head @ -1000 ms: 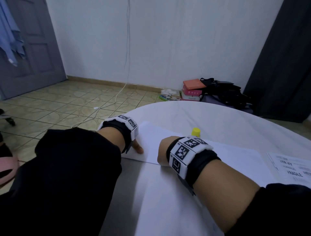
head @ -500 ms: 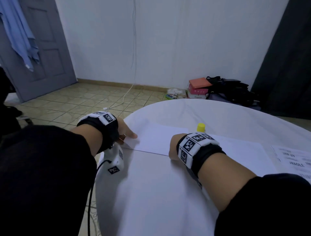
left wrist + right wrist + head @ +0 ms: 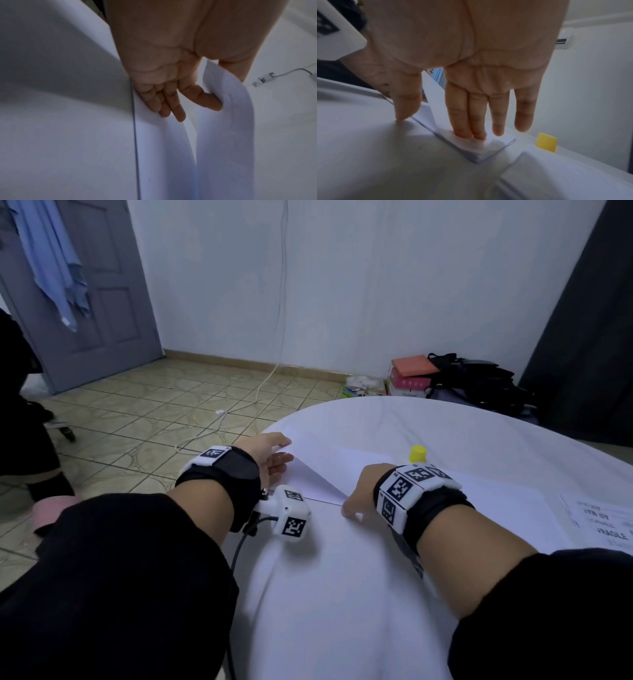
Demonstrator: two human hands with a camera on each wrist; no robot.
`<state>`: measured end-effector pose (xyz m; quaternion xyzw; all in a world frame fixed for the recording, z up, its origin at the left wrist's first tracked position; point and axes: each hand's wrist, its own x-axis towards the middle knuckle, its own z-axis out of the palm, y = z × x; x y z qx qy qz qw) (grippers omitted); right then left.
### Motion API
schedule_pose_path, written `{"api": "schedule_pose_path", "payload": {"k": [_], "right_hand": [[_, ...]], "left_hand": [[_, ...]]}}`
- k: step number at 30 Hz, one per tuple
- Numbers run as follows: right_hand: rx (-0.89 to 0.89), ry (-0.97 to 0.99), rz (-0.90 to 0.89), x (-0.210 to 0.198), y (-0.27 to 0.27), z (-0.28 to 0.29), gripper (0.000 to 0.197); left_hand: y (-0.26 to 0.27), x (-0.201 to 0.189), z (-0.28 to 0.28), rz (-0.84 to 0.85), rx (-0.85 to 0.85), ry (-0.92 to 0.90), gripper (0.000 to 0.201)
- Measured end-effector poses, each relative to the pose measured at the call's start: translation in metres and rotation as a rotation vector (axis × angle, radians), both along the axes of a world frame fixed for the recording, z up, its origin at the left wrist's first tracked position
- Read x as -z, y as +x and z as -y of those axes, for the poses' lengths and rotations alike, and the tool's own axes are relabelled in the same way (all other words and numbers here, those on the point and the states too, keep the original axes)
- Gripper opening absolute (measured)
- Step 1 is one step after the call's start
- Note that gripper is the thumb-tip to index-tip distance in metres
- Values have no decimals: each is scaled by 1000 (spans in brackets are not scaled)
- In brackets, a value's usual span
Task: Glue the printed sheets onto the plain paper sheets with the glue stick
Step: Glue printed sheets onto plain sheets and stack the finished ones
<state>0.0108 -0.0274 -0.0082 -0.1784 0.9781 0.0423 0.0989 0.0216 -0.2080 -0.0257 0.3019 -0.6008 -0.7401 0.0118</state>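
A stack of plain white sheets lies on the round white table. My left hand pinches the left edge of the top sheet between thumb and index finger and holds it raised and curled; the left wrist view shows the curl of this sheet in the left hand. My right hand presses straight fingers on the stack's near corner, thumb on the table. The glue stick with its yellow cap stands just beyond. A printed sheet lies far right.
The table's left rim runs right under my left hand, with tiled floor beyond. The left wrist camera block and its cable hang over the table edge. Boxes and a black bag sit on the floor by the wall.
My left hand went from lying on the sheet's left edge to pinching that edge and lifting it. The right hand stays pressing on the stack. The head view has swung left.
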Motion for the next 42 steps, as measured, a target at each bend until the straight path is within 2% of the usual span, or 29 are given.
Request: {"api": "schedule_pose_path", "payload": {"k": [3,6,10,13,15,20,24,29,32,34,38,42], "right_hand": [[22,0,23,6,-2,4,39],[-12,-14,-21,5,3,6,31],[-16,24,-36,-1,1,-2,31],[41,-1,-57,-9,-4,-13,12],[85,-43,-54,-17,-5,-22,26],[170,-252,92,-34,-4,-33,39],[176,-401,131,-35,-3,-33,40],[331,-705,269,-41,8,-40,39],[319,-775,280,-49,20,-45,37],[277,-761,251,-53,29,-53,39],[231,-750,119,-59,47,-79,44],[272,-970,36,-61,69,-116,47]], "left_hand": [[1,3,-2,-24,-43,39,14],[3,3,-4,-33,-53,65,14],[3,4,-3,-40,-46,78,14],[5,4,-1,-37,-35,96,10],[6,4,0,-36,-26,105,6],[8,2,-2,-46,-23,98,6],[10,2,-5,-52,-43,85,7],[12,2,-7,-74,-49,59,9],[13,0,-12,-66,-52,-4,12],[13,-3,-18,-30,-51,-118,18],[17,-20,-34,33,105,-364,16],[36,-38,-60,-96,180,-419,27]]}}
